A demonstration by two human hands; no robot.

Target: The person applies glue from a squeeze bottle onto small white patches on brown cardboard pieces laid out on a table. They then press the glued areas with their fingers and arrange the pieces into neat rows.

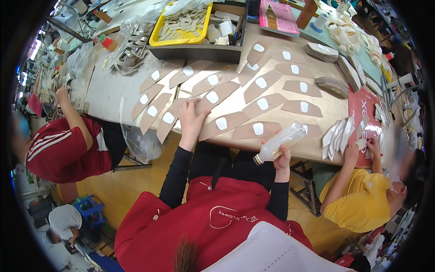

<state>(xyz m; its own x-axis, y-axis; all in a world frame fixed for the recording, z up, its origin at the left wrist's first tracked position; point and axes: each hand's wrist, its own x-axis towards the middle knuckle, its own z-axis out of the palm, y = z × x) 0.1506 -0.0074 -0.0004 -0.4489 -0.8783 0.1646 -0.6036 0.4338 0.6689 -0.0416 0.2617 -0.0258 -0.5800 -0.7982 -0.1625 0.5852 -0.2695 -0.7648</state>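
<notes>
I seem to be aligning a white-patched brown panel (225, 90) beneath my spread left fingers (186, 109); next calls for steadying the translucent bottle (283, 139) my right fingers (284, 153) clasp.

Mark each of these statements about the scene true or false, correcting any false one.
1. The right hand holds a clear bottle. True.
2. The left hand also grips a bottle. False: the left hand touches a brown piece.
3. The yellow tray lies right of the pink book. False: the yellow tray is left of the pink book.
4. The person at the right wears a yellow shirt. True.
</notes>
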